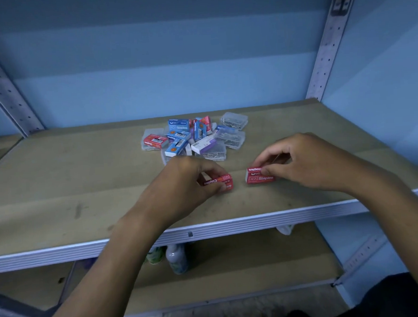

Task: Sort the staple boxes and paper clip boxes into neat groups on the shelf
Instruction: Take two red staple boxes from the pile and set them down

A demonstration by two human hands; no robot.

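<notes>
A mixed pile (194,137) of blue, red and white-purple staple boxes and clear plastic paper clip boxes lies near the back middle of the brown shelf board (82,180). In front of it, my left hand (187,184) pinches a red staple box (220,182) between thumb and fingers, low over the board. My right hand (308,162) grips a second red staple box (259,176) that stands on the board just to the right. The two red boxes are a short gap apart.
The shelf's white metal front edge (255,220) runs below my hands. Perforated metal uprights (328,40) stand at the back corners against a blue wall. On the lower shelf stand a couple of bottles (177,258).
</notes>
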